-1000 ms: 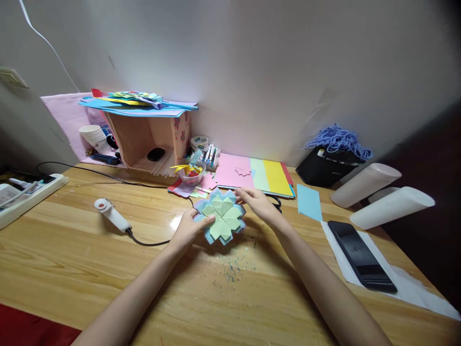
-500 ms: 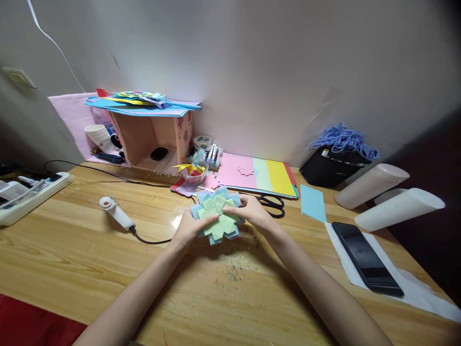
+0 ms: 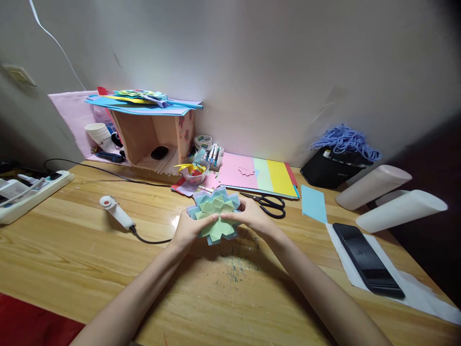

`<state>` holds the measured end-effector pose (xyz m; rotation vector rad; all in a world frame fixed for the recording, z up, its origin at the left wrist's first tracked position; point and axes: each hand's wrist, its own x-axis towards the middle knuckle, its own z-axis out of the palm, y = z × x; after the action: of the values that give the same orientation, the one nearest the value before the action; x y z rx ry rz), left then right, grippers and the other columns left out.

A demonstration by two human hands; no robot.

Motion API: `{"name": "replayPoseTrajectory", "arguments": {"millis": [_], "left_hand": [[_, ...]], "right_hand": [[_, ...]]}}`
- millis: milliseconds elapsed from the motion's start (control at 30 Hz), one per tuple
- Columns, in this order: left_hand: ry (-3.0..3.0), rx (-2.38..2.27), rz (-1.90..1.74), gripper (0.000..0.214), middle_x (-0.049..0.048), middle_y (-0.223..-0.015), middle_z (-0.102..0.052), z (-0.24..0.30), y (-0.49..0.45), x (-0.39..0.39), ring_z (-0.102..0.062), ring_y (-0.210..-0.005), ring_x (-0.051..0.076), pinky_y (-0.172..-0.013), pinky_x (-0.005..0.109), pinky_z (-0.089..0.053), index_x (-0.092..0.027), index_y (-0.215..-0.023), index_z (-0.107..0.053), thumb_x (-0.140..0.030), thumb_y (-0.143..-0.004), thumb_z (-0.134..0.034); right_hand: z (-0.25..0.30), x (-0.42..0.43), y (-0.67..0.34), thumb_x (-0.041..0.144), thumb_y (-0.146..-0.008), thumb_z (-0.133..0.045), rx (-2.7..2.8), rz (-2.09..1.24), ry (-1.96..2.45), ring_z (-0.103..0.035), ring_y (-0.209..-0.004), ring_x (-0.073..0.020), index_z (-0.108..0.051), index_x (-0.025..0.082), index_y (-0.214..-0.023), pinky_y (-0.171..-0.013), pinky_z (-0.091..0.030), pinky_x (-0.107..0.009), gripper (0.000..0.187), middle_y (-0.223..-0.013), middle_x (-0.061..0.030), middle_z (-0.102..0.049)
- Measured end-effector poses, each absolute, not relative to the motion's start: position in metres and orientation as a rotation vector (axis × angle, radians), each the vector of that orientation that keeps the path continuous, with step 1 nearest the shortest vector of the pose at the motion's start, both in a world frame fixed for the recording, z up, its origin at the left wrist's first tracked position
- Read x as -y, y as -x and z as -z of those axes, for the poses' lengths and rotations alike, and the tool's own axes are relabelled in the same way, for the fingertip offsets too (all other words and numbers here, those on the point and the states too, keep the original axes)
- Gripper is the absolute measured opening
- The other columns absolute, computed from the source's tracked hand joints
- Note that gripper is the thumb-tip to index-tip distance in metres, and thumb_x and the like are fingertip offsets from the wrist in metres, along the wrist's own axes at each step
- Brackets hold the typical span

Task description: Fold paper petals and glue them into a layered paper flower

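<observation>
A folded paper flower (image 3: 215,214), pale green on top with light blue layers beneath, is held a little above the wooden table (image 3: 108,269) in front of me. My left hand (image 3: 187,229) grips its left side, thumb lying on the green petals. My right hand (image 3: 252,218) grips the right side, thumb pressed near the centre. Both hands are closed on the flower, and their fingers are hidden under it.
Black scissors (image 3: 268,204) lie just right of the flower, by a stack of coloured paper (image 3: 259,175). A corded white tool (image 3: 115,213) lies to the left. A black phone (image 3: 367,259) on white paper, a blue sheet (image 3: 313,203) and a wooden box (image 3: 151,139) are nearby.
My right hand came from the flower's far edge to its right side, thumb now on top. The flower was pulled slightly toward me and its petals pushed together, tilting upward.
</observation>
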<state>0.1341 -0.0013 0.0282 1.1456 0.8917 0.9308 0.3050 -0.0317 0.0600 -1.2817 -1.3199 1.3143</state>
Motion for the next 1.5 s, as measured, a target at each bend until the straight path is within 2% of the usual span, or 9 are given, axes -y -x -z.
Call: {"name": "replayPoseTrajectory", "arguments": {"millis": [300, 433, 633, 767, 933, 1033, 1200, 1367, 1500], "left_hand": [[-1.24, -0.884, -0.645, 0.039, 0.0065, -0.08, -0.067, -0.044, -0.112, -0.018, -0.06, -0.068, 0.015, -0.058, 0.022, -0.044, -0.012, -0.086, -0.068, -0.043, -0.063, -0.068], [-1.306, -0.824, -0.574, 0.034, 0.0064, -0.076, -0.067, -0.052, -0.087, -0.015, -0.059, -0.064, 0.015, -0.058, 0.022, -0.044, -0.011, -0.083, -0.068, -0.036, -0.061, -0.071], [-1.178, -1.085, -1.265, 0.033, 0.0035, -0.072, -0.066, -0.076, -0.024, 0.0, -0.058, -0.06, 0.012, -0.055, 0.019, -0.045, -0.011, -0.083, -0.066, -0.032, -0.058, -0.074], [-0.837, -1.082, -1.861, 0.034, 0.0019, -0.079, -0.066, -0.09, 0.036, -0.003, -0.059, -0.064, 0.009, -0.059, 0.017, -0.046, -0.013, -0.09, -0.063, -0.029, -0.061, -0.072], [-0.485, -1.197, -2.228, 0.024, 0.0023, -0.083, -0.066, -0.056, 0.091, -0.016, -0.06, -0.068, 0.009, -0.063, 0.018, -0.047, -0.013, -0.084, -0.062, -0.025, -0.064, -0.07], [-0.397, -1.374, -2.2, 0.024, 0.004, -0.078, -0.065, -0.025, 0.103, -0.021, -0.061, -0.069, 0.012, -0.066, 0.023, -0.048, -0.012, -0.076, -0.061, -0.032, -0.066, -0.067], [-0.442, -1.453, -2.138, 0.031, 0.0047, -0.069, -0.065, 0.0, 0.102, -0.025, -0.061, -0.069, 0.016, -0.067, 0.027, -0.047, -0.011, -0.074, -0.062, -0.039, -0.063, -0.068], [-0.547, -1.453, -2.059, 0.032, 0.0047, -0.071, -0.066, 0.008, 0.095, -0.029, -0.06, -0.069, 0.016, -0.063, 0.024, -0.045, -0.011, -0.075, -0.062, -0.041, -0.064, -0.066], [-0.652, -1.379, -1.925, 0.034, 0.0038, -0.071, -0.066, 0.012, 0.086, -0.028, -0.059, -0.066, 0.014, -0.062, 0.023, -0.044, -0.011, -0.077, -0.063, -0.041, -0.062, -0.068]], "right_hand": [[-0.061, 0.03, -0.309, 0.032, -0.056, -0.072, 1.36, -1.354, 1.341, -0.061, -0.071, -0.0164, -0.061, 0.013, -0.082, -0.064, -0.047, -0.026, 0.033, -0.079, -0.003, -0.065], [-0.055, 0.028, -0.298, 0.032, -0.056, -0.074, 1.378, -1.409, 1.242, -0.062, -0.078, -0.0184, -0.058, 0.016, -0.096, -0.068, -0.048, -0.028, 0.047, -0.088, -0.0044, -0.066], [-0.041, 0.013, -0.25, 0.051, -0.08, -0.041, 1.184, -1.203, 1.247, -0.06, -0.088, -0.0189, -0.049, 0.018, -0.102, -0.078, -0.046, -0.034, 0.041, -0.095, -0.0097, -0.064], [-0.025, 0.002, -0.19, 0.044, -0.074, -0.053, 1.498, -1.127, 1.231, -0.057, -0.088, -0.0197, -0.042, 0.018, -0.108, -0.073, -0.047, -0.035, 0.045, -0.105, -0.0123, -0.057], [-0.013, -0.019, -0.105, 0.041, -0.068, -0.06, 1.917, -0.783, 1.295, -0.049, -0.104, -0.025, -0.04, 0.014, -0.117, -0.085, -0.04, -0.037, 0.059, -0.119, -0.016, -0.047], [-0.007, -0.036, -0.068, 0.04, -0.066, -0.061, 1.942, -0.7, 1.395, -0.05, -0.101, -0.0271, -0.045, 0.01, -0.111, -0.082, -0.039, -0.036, 0.056, -0.11, -0.0171, -0.053], [0.0, -0.055, -0.048, 0.023, -0.068, -0.052, 1.901, -0.835, 1.399, -0.056, -0.073, -0.0192, -0.058, 0.016, -0.078, -0.062, -0.036, -0.025, 0.014, -0.078, -0.0063, -0.062], [-0.007, -0.054, -0.076, 0.03, -0.075, -0.042, 1.813, -0.942, 1.435, -0.054, -0.061, -0.017, -0.059, 0.015, -0.081, -0.052, -0.035, -0.024, 0.024, -0.069, -0.0036, -0.061], [-0.016, -0.037, -0.103, 0.034, -0.076, -0.046, 1.628, -1.006, 1.268, -0.056, -0.067, -0.0179, -0.057, 0.015, -0.089, -0.059, -0.039, -0.026, 0.026, -0.076, -0.004, -0.063]]}}
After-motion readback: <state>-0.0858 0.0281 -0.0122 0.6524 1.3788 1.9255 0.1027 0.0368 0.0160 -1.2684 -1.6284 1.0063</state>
